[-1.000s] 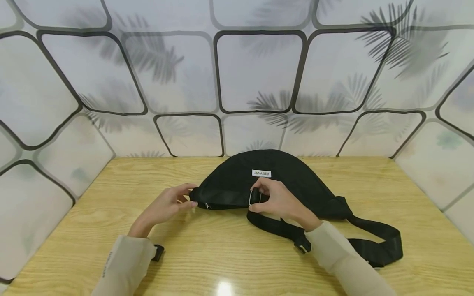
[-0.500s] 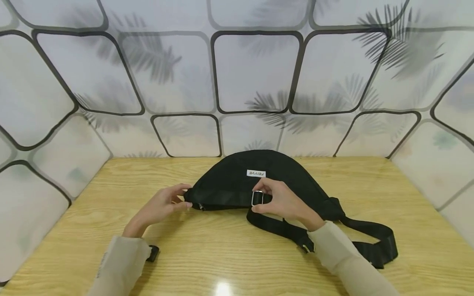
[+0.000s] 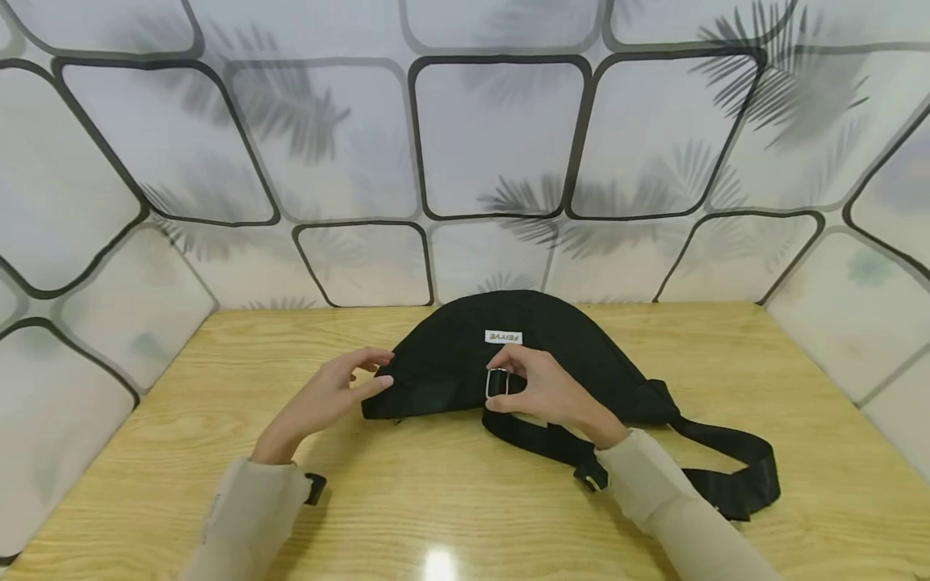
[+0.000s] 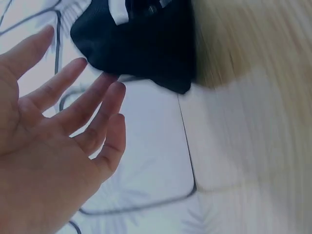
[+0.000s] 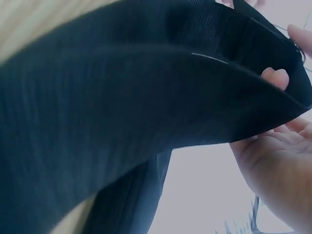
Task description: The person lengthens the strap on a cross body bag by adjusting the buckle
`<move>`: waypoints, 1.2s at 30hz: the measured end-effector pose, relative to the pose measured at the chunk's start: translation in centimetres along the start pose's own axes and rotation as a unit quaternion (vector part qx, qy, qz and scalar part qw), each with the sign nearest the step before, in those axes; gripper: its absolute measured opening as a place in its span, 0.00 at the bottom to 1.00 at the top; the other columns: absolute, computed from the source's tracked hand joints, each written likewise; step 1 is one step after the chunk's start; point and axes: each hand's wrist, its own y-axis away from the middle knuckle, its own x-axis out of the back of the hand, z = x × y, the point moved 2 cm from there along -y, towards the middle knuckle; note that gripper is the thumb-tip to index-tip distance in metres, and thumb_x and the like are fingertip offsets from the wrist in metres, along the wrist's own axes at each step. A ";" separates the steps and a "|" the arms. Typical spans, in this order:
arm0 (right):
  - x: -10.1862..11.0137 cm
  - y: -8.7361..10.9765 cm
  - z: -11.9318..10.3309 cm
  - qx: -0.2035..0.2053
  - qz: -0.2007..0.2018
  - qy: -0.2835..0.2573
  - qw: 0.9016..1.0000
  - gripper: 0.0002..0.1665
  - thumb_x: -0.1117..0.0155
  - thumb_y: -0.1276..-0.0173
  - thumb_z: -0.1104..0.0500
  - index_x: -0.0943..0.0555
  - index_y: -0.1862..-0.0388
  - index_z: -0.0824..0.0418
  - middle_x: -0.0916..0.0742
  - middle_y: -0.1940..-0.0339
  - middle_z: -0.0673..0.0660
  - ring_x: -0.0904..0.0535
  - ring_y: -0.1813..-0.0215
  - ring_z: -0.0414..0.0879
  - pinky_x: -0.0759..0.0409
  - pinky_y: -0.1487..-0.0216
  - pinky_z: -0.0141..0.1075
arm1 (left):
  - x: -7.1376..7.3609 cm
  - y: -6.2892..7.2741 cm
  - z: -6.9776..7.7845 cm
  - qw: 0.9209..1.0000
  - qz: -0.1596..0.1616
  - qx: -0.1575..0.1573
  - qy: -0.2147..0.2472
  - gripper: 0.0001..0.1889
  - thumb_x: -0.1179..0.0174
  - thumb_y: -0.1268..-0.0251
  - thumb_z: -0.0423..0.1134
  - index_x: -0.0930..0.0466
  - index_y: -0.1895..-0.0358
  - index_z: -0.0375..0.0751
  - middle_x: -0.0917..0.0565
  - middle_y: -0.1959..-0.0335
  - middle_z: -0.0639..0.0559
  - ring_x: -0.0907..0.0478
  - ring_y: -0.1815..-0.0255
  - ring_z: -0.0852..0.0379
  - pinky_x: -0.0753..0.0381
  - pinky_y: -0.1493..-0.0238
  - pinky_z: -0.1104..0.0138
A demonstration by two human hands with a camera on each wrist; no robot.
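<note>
A black waist bag [image 3: 450,339] with a white label [image 3: 504,336] lies on the wooden table. My left hand [image 3: 327,399] is at the bag's left end, fingers spread and only lightly bent. In the left wrist view the fingertips of this left hand [image 4: 58,131] are by the black fabric [image 4: 141,53]; whether they touch it, I cannot tell. My right hand [image 3: 548,395] pinches a metal strap slider [image 3: 488,384] between thumb and fingers, in front of the bag. From there the black strap [image 3: 526,436] loops down and right, filling much of the right wrist view.
A buckle [image 3: 591,476] on the strap lies beside the right sleeve. More strap [image 3: 763,476] curls on the right of the table [image 3: 407,500]. A small black piece [image 3: 316,487] shows by the left sleeve. A patterned wall [image 3: 501,137] rises behind the table.
My left fingers have come off the bag's left tip and moved slightly up and right. That end now looks flatter, its zipper pull mostly out of sight. My right hand keeps its pinch.
</note>
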 end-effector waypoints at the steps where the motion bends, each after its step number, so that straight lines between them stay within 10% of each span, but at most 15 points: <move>1: -0.1 0.0 -0.2 -0.001 -0.002 -0.002 1.000 0.23 0.24 0.42 0.61 0.20 0.49 0.66 0.18 0.54 0.54 0.25 0.56 0.49 0.27 0.48 0.45 | -0.3 -0.3 0.3 1.000 0.000 -0.005 0.002 0.24 0.42 0.22 0.42 0.27 0.32 0.31 0.23 0.36 0.37 0.27 0.38 0.38 0.29 0.43 0.43; 12: 0.3 0.0 -0.6 0.013 0.002 -0.004 1.000 0.25 0.25 0.40 0.61 0.21 0.46 0.68 0.18 0.59 0.53 0.24 0.60 0.47 0.26 0.52 0.41 | -4.1 -3.5 4.2 0.993 -0.048 -0.094 0.045 0.26 0.35 0.28 0.38 0.28 0.31 0.34 0.20 0.40 0.36 0.24 0.39 0.42 0.26 0.40 0.45; 24: -0.1 0.0 -0.1 0.026 0.001 -0.031 0.999 0.20 0.24 0.37 0.64 0.28 0.57 0.65 0.20 0.70 0.52 0.23 0.67 0.44 0.26 0.59 0.37 | -7.1 -5.0 5.7 0.989 -0.098 -0.098 0.054 0.30 0.33 0.31 0.40 0.30 0.30 0.31 0.23 0.35 0.38 0.26 0.33 0.44 0.29 0.34 0.50; 36: 0.7 0.1 0.1 0.023 -0.034 -0.067 0.997 0.17 0.28 0.33 0.66 0.30 0.62 0.69 0.20 0.74 0.58 0.23 0.72 0.48 0.23 0.67 0.36 | -7.3 -5.5 6.1 0.989 -0.085 -0.091 0.076 0.22 0.34 0.29 0.41 0.23 0.36 0.35 0.17 0.42 0.44 0.21 0.41 0.49 0.24 0.39 0.51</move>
